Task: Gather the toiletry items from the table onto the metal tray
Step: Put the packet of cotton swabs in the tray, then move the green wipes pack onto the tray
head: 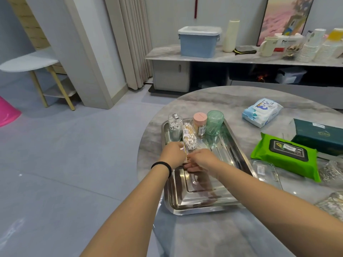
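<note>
The metal tray [213,203] lies on the round marble table. At its far end stand a clear tube of white floss picks [175,125], a bag of cotton swabs [189,135], a pink-lidded jar [200,125] and a green translucent cup [215,122]. My left hand [172,153] and my right hand [201,160] meet over the tray's left side, both closed on a small flat packet [182,148] with purple print. The hands hide most of the packet.
Right of the tray lie a green wet-wipes pack [285,156], a blue-white tissue pack [261,112], a dark green box [319,136], a clear plastic container [265,169] and crinkly bags [332,169]. A sideboard with a blue bin [199,43] stands behind.
</note>
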`<control>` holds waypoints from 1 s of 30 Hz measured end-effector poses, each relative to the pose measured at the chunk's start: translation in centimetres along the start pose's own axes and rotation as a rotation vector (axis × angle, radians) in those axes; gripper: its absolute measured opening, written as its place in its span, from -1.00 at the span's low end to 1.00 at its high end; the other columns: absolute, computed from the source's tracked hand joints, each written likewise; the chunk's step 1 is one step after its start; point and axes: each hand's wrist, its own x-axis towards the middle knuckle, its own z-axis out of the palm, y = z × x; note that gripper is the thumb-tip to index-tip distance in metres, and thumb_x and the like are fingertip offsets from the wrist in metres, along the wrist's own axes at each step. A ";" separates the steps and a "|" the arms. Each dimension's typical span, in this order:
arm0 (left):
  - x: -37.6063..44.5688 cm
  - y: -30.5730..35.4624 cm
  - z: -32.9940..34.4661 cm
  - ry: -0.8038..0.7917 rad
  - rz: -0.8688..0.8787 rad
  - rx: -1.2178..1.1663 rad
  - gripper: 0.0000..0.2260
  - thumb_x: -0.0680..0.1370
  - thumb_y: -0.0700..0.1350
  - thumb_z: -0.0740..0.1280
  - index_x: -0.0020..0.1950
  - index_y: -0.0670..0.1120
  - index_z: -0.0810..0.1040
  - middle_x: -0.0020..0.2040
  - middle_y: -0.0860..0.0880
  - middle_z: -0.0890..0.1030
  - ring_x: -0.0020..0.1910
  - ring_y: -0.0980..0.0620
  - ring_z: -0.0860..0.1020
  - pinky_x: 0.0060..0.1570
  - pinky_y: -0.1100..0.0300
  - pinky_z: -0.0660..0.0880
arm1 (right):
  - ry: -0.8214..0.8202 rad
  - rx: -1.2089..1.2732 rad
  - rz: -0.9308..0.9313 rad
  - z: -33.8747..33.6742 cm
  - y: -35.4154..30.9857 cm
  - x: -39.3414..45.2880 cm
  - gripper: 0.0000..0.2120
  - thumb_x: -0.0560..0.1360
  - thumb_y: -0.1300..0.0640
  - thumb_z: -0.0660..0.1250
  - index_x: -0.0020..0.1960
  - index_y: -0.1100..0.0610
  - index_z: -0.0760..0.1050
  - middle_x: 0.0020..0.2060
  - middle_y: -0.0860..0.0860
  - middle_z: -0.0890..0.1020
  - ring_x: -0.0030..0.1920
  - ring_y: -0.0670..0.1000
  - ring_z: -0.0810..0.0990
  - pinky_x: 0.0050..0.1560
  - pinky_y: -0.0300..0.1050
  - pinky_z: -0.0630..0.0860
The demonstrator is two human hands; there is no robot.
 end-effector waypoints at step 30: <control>-0.2 16.4 16.5 -0.122 0.196 0.026 -0.70 0.57 -0.16 0.18 0.22 -0.30 0.46 0.18 -0.27 0.56 0.15 -0.22 0.53 0.11 0.05 0.46 | 0.591 -0.573 -0.053 -25.6 6.0 -9.0 -0.66 0.49 0.13 0.27 0.23 0.21 0.49 0.01 0.23 0.56 0.05 0.19 0.52 0.11 0.07 0.50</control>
